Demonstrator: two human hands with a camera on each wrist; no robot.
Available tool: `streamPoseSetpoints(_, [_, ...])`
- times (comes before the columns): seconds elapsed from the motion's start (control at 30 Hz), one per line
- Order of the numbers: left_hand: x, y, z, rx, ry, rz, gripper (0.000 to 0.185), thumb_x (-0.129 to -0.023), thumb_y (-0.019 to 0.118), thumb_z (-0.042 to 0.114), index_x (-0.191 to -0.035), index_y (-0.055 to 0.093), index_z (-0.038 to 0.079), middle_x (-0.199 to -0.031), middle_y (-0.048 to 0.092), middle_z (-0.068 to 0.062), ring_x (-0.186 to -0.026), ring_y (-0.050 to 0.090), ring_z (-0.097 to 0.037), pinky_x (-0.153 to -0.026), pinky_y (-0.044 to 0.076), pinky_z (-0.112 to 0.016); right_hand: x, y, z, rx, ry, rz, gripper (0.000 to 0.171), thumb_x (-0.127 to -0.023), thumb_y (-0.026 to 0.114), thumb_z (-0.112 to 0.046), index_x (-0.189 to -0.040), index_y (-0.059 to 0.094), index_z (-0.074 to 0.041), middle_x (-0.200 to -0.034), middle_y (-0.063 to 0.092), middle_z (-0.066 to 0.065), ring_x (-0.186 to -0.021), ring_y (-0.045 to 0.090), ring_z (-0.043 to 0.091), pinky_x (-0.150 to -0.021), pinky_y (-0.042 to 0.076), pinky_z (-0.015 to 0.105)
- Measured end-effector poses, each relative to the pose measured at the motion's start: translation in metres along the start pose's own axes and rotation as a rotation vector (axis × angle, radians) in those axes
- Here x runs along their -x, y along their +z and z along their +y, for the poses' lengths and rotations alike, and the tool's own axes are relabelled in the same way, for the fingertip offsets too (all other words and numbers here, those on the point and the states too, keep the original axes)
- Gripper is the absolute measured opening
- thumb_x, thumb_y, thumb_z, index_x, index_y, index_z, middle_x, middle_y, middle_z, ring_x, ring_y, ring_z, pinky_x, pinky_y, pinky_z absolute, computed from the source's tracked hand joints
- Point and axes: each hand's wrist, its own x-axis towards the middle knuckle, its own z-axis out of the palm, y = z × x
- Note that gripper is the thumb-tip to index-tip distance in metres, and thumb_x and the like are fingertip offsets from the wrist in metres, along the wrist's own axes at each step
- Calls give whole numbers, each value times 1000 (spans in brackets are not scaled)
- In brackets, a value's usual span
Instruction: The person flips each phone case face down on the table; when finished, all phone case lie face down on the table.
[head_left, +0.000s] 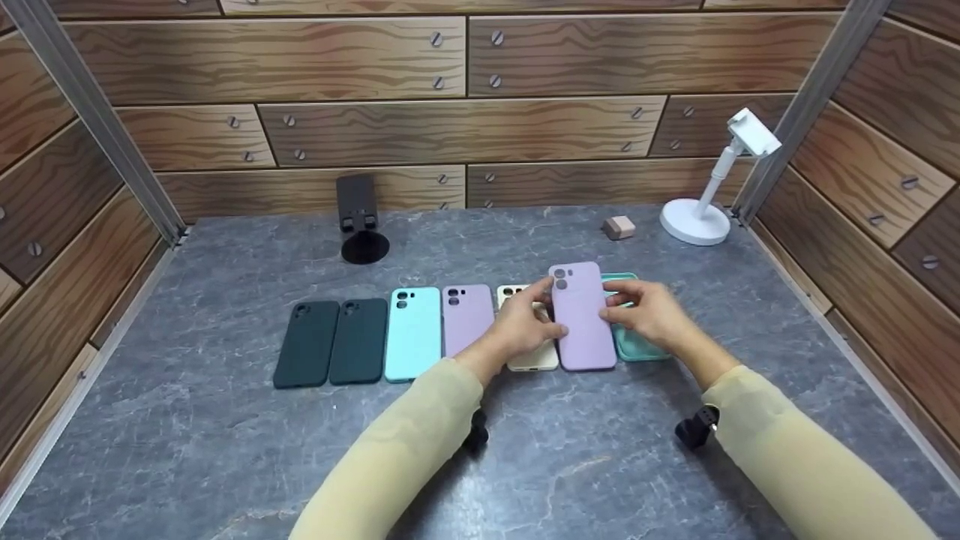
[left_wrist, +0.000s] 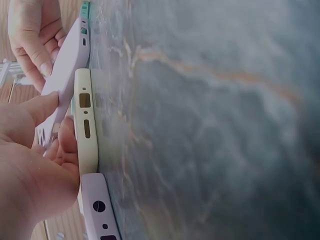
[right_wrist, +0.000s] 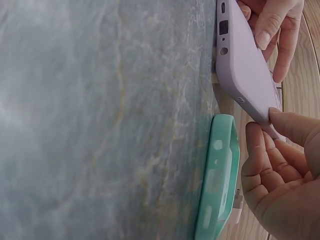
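Observation:
Both hands hold a lavender phone case [head_left: 583, 322] by its two long sides, its camera cutouts at the far end and its near end low by the tabletop. My left hand [head_left: 523, 321] pinches the left side, thumb on the case's back, above a cream phone case [head_left: 534, 363] that it partly covers. The right hand [head_left: 651, 313] pinches the opposite side between thumb and fingers. Under and beside that hand lies a teal-green case [right_wrist: 217, 175], its hollow side up. A second lavender case [head_left: 466, 315] lies left of the cream one.
Farther left in the row are a light turquoise case [head_left: 414, 337] and two dark green cases [head_left: 360, 341]. Behind stand a black phone stand [head_left: 360, 217] and a white stand [head_left: 697, 221], with a small beige block [head_left: 619, 227] between them. Wood-patterned walls enclose the grey marbled table [head_left: 225, 465].

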Motion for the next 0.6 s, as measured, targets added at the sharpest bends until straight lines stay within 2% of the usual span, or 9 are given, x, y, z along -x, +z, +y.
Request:
streamPoseSetpoints(0.2, [2, -2, -1, -20, 0, -40, 93, -87, 86, 1, -165, 38, 11, -137, 64, -9, -92, 69, -10, -81, 56, -23, -3, 1, 1, 2, 1, -1, 55, -98, 77, -11, -147, 57, 7, -123, 70, 25, -107, 67, 29, -77, 55, 23])
streamPoseSetpoints(0.4, [3, -2, -2, -74, 8, -38, 92, -88, 87, 5, -165, 38, 10, -139, 64, -7, -94, 66, -8, -84, 54, -22, -5, 3, 5, 29, -4, -1, 54, -98, 77, -12, -145, 59, 7, -121, 71, 24, -110, 67, 32, -79, 53, 23])
streamPoseSetpoints(0.6, [3, 0, -3, -62, -5, -15, 86, -88, 87, 4, -162, 43, 9, -144, 62, -11, -96, 67, -8, -85, 55, -22, -6, 5, 6, 43, -1, -17, 54, -100, 75, -15, -147, 58, 5, -125, 70, 25, -117, 65, 36, -90, 54, 33])
